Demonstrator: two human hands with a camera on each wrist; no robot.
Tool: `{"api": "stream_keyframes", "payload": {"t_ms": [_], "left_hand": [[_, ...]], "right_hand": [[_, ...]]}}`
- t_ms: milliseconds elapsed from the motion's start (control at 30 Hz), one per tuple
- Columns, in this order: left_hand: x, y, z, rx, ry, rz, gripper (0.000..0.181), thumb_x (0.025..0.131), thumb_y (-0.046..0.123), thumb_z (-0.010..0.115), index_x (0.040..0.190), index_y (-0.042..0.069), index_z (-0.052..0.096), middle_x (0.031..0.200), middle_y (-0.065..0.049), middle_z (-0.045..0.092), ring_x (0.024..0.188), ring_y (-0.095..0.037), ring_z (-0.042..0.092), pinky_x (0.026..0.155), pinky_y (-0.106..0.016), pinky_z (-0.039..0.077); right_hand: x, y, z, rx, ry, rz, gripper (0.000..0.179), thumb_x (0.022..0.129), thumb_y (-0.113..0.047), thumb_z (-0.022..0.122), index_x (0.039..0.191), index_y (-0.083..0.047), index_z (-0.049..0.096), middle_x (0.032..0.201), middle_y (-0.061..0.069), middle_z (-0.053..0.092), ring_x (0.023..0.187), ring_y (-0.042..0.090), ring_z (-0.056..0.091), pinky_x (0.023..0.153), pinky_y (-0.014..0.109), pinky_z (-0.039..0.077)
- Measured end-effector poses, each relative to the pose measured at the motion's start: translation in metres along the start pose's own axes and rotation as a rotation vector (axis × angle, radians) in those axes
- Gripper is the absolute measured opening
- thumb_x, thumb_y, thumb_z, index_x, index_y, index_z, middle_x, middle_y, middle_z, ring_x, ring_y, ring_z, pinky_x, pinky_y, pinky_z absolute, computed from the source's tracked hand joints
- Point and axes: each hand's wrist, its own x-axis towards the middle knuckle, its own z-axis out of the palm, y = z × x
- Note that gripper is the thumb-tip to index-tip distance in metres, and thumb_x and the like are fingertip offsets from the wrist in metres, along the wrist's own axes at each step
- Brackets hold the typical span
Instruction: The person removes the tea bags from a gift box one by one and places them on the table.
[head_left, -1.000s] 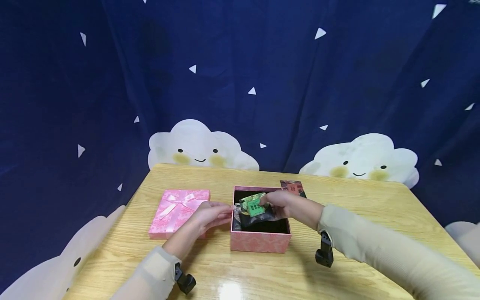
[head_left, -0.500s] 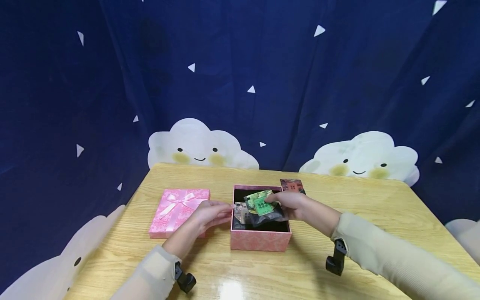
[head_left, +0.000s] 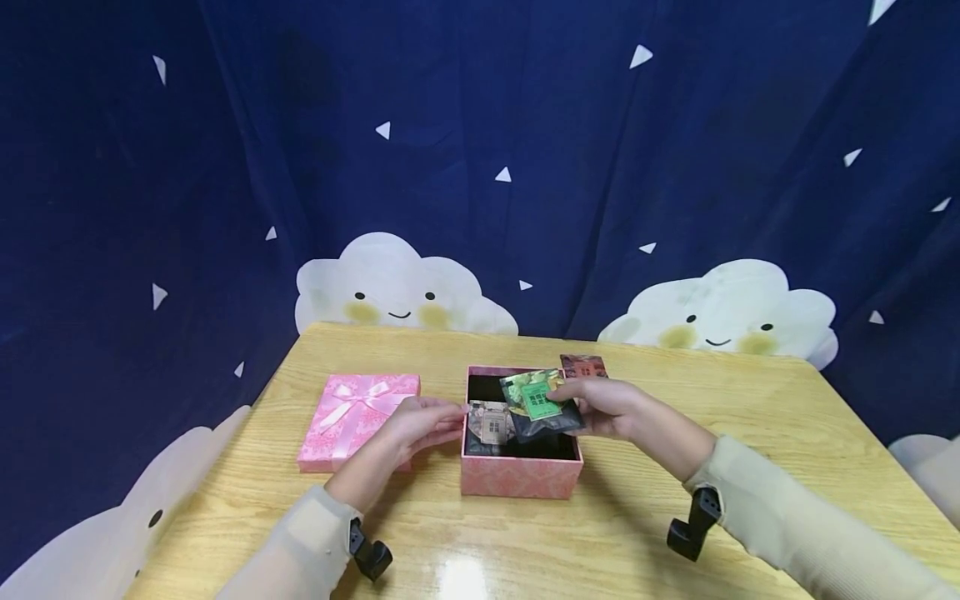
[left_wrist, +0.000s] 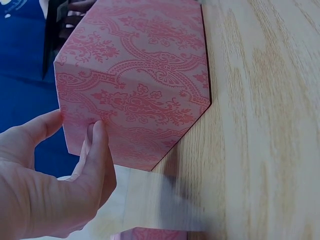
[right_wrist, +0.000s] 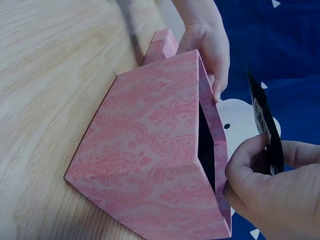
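A pink patterned gift box [head_left: 521,478] stands with its top off on the wooden table. My left hand [head_left: 426,423] holds the box's left wall at the rim, its thumb at the edge and the fingertips against the outside [left_wrist: 55,170]. Over the box's right half, my right hand [head_left: 611,408] pinches a flat black packet with a green label [head_left: 542,402] between thumb and fingers. The right wrist view shows this packet [right_wrist: 265,125] edge-on above the rim. Inside the box at the left lies another dark packet with a beige label [head_left: 492,425].
The pink lid with a ribbon bow [head_left: 358,425] lies on the table left of the box. Behind the box's right corner is a packet with a red label [head_left: 583,366]. A dark blue curtain [head_left: 480,167] with clouds hangs behind the table [head_left: 720,417].
My right hand has lifted the green-labelled packet and moved it right, uncovering the beige-labelled packet in the box. My left hand has stayed at the box's left rim.
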Motion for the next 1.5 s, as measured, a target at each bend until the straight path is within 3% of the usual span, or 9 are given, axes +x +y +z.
{"api": "stream_keyframes", "payload": {"t_ms": [333, 467, 533, 633, 700, 833, 1067, 1333, 1500], "left_hand": [[0.0, 0.0, 0.001, 0.001, 0.001, -0.002, 0.023, 0.089, 0.005, 0.063, 0.106, -0.011, 0.059, 0.094, -0.012, 0.07, 0.076, -0.01, 0.067, 0.088, -0.031, 0.062], [0.0, -0.001, 0.001, 0.003, 0.0, 0.001, 0.022, 0.089, 0.004, 0.063, 0.106, -0.011, 0.059, 0.096, -0.014, 0.071, 0.076, -0.01, 0.067, 0.085, -0.029, 0.063], [0.0, -0.001, 0.001, 0.004, 0.002, 0.004, 0.022, 0.089, 0.004, 0.063, 0.106, -0.01, 0.059, 0.097, -0.015, 0.071, 0.078, -0.011, 0.067, 0.084, -0.028, 0.063], [0.0, -0.001, 0.001, 0.005, 0.004, 0.008, 0.023, 0.089, 0.005, 0.063, 0.106, -0.01, 0.059, 0.1, -0.017, 0.071, 0.081, -0.013, 0.068, 0.084, -0.028, 0.063], [0.0, 0.0, 0.002, 0.006, 0.005, 0.009, 0.023, 0.089, 0.005, 0.064, 0.106, -0.01, 0.059, 0.1, -0.017, 0.071, 0.083, -0.014, 0.069, 0.084, -0.028, 0.063], [0.0, 0.0, 0.002, 0.009, 0.007, 0.008, 0.022, 0.089, 0.005, 0.064, 0.105, -0.009, 0.059, 0.099, -0.015, 0.071, 0.083, -0.014, 0.069, 0.084, -0.028, 0.063], [-0.002, 0.001, 0.001, 0.018, 0.005, 0.002, 0.025, 0.089, 0.006, 0.065, 0.107, -0.009, 0.058, 0.102, -0.016, 0.071, 0.084, -0.014, 0.069, 0.085, -0.028, 0.063], [-0.001, 0.0, 0.001, 0.016, 0.002, 0.004, 0.025, 0.089, 0.006, 0.064, 0.107, -0.01, 0.058, 0.099, -0.014, 0.07, 0.084, -0.014, 0.069, 0.084, -0.027, 0.063], [0.001, -0.001, 0.0, 0.006, -0.006, 0.007, 0.025, 0.09, 0.005, 0.063, 0.108, -0.011, 0.058, 0.099, -0.014, 0.07, 0.083, -0.013, 0.068, 0.083, -0.027, 0.063]], "right_hand": [[-0.012, 0.003, -0.017, 0.04, -0.127, -0.079, 0.033, 0.09, 0.006, 0.048, 0.121, -0.003, 0.042, 0.092, 0.001, 0.069, 0.084, 0.009, 0.069, 0.079, 0.019, 0.062], [-0.016, 0.004, -0.024, 0.054, -0.133, -0.082, 0.056, 0.094, 0.003, 0.048, 0.143, 0.002, 0.02, 0.094, 0.0, 0.068, 0.086, 0.007, 0.068, 0.08, 0.018, 0.061], [-0.018, 0.004, -0.028, 0.063, -0.119, -0.081, 0.062, 0.095, 0.001, 0.049, 0.145, 0.004, 0.012, 0.094, 0.0, 0.068, 0.087, 0.007, 0.068, 0.08, 0.018, 0.06], [-0.021, 0.005, -0.034, 0.09, -0.093, -0.083, 0.049, 0.095, 0.0, 0.053, 0.137, 0.002, 0.028, 0.092, 0.0, 0.07, 0.086, 0.007, 0.068, 0.08, 0.019, 0.061], [-0.022, 0.006, -0.039, 0.103, -0.08, -0.086, 0.027, 0.094, 0.0, 0.054, 0.119, -0.001, 0.044, 0.09, 0.0, 0.072, 0.086, 0.008, 0.069, 0.079, 0.02, 0.061], [-0.022, 0.007, -0.048, 0.136, -0.083, -0.084, 0.012, 0.094, -0.001, 0.056, 0.102, -0.01, 0.056, 0.09, 0.001, 0.073, 0.086, 0.009, 0.07, 0.08, 0.021, 0.062], [-0.022, 0.01, -0.061, 0.19, -0.056, -0.078, 0.01, 0.094, -0.002, 0.055, 0.098, -0.011, 0.058, 0.087, 0.001, 0.073, 0.083, 0.007, 0.069, 0.079, 0.019, 0.061], [-0.021, 0.013, -0.075, 0.271, -0.011, -0.069, 0.021, 0.094, -0.001, 0.057, 0.107, -0.006, 0.042, 0.084, 0.003, 0.071, 0.081, 0.009, 0.069, 0.077, 0.019, 0.062], [-0.02, 0.014, -0.084, 0.296, 0.012, -0.07, 0.011, 0.095, -0.001, 0.055, 0.102, -0.005, 0.047, 0.083, 0.003, 0.071, 0.08, 0.01, 0.069, 0.077, 0.02, 0.062]]}}
